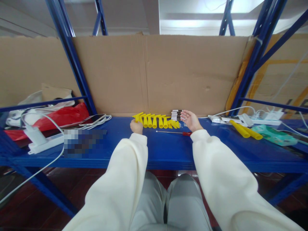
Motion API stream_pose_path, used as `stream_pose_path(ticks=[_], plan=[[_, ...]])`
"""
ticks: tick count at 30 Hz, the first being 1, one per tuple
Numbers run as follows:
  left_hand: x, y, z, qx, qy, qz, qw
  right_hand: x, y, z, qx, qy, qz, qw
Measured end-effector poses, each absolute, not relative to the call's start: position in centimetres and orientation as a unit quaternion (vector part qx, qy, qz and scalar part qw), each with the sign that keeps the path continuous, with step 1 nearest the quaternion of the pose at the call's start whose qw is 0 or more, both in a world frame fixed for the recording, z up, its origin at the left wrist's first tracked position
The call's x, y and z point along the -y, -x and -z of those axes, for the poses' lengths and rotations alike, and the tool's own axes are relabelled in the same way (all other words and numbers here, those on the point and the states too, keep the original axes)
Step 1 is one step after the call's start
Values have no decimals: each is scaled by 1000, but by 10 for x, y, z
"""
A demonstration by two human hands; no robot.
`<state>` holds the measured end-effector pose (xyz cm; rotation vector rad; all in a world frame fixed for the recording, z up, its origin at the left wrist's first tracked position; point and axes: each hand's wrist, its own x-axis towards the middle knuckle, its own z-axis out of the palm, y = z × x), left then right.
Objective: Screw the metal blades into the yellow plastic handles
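My left hand (136,127) is closed at the left end of a row of yellow T-shaped plastic handles. Its fingers curl about the leftmost yellow handle (138,117), which they partly hide. Several more yellow handles (154,122) lie side by side to its right, followed by small flat yellow pieces (173,124). My right hand (192,121) is open, fingers stretched out, beside a stack of white-and-dark strips (176,115); whether the fingertips touch the stack I cannot tell. A screwdriver (186,133) with a red handle lies just below my right hand.
Cardboard (183,73) walls off the back of the blue shelf (168,150). At left are a power strip (45,144), a phone (92,119) and a red bag (62,118). At right lie two yellow tubes (245,130), a green packet (274,134) and another power strip (264,120) with cables.
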<state>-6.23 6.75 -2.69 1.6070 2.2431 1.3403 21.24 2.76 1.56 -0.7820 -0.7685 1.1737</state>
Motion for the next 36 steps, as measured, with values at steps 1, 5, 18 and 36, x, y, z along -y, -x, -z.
stream_pose_path(ticks=[1,5,18,36], plan=[[-66,61,25,-749,-480,-452,67,-27,-212,-16,345,353,-525,693],[-60,55,20,-758,-441,-467,116,-27,-211,-16,348,358,-528,688],[-61,63,19,-782,-476,-393,82,-21,-207,-18,352,365,-531,679],[-60,78,17,-760,-525,-378,63,-20,-208,-18,359,380,-532,666]])
